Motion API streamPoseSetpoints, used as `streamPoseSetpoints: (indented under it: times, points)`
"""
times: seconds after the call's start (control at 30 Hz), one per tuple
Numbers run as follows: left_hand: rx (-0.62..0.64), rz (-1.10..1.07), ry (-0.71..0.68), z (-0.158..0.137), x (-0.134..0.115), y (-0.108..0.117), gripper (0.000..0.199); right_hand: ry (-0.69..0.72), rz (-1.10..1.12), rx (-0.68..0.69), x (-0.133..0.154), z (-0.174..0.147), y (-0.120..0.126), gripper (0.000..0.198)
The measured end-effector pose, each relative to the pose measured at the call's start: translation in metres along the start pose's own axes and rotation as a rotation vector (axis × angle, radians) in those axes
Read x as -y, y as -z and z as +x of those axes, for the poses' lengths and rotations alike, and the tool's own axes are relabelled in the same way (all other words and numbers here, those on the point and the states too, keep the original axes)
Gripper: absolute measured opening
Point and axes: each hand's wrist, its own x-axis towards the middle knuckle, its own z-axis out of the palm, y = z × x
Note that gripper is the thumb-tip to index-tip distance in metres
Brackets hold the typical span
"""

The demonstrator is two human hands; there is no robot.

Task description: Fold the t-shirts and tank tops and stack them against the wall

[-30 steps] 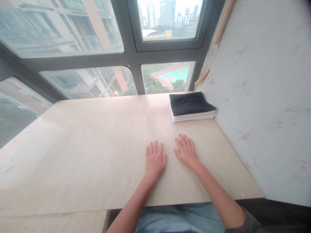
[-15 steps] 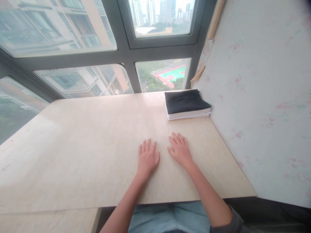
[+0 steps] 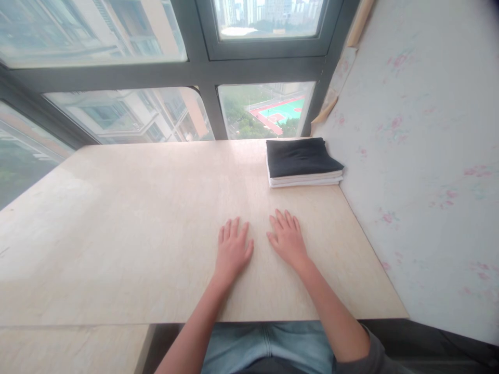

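Note:
My left hand (image 3: 234, 248) lies palm down on the pale wooden tabletop (image 3: 136, 234), fingers slightly spread. To its right, my right hand (image 3: 287, 239) rests the same way, flat with the fingers apart. Neither holds anything, and a gap of bare wood separates them. Beyond my right hand, by the wall, sits a stack of folded cloth: a black piece (image 3: 302, 157) on top and white cloth (image 3: 306, 180) beneath. My hands do not touch the stack.
A wall with floral paper (image 3: 429, 182) borders the table on the right. Grey-framed windows (image 3: 202, 72) stand along the far edge and left side. A lower wooden surface (image 3: 70, 348) shows at the front left.
The camera view has tilted down slightly, so the windows sit higher in the picture. My hands stay flat on the table, and the cloth stack has not moved.

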Motion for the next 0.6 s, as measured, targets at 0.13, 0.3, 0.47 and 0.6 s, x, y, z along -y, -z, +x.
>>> streamPoseSetpoints:
  times: [0.13,0.3,0.47,0.6]
  points:
    - [0.003,0.002,-0.005,-0.0005,0.0010,-0.0009,0.054,0.006,0.012,-0.015,-0.0016,-0.0008,-0.0024,0.051]
    - [0.006,0.018,-0.007,-0.0010,0.0021,-0.0013,0.054,0.019,0.009,-0.031,-0.0021,-0.0013,-0.0035,0.051]
    - [0.001,0.003,-0.004,-0.0005,0.0032,-0.0022,0.053,0.016,-0.009,-0.032,-0.0005,-0.0011,-0.0019,0.051]
    - [0.000,-0.005,-0.003,-0.0004,0.0041,-0.0032,0.053,0.015,-0.018,-0.030,-0.0007,-0.0003,-0.0019,0.050]
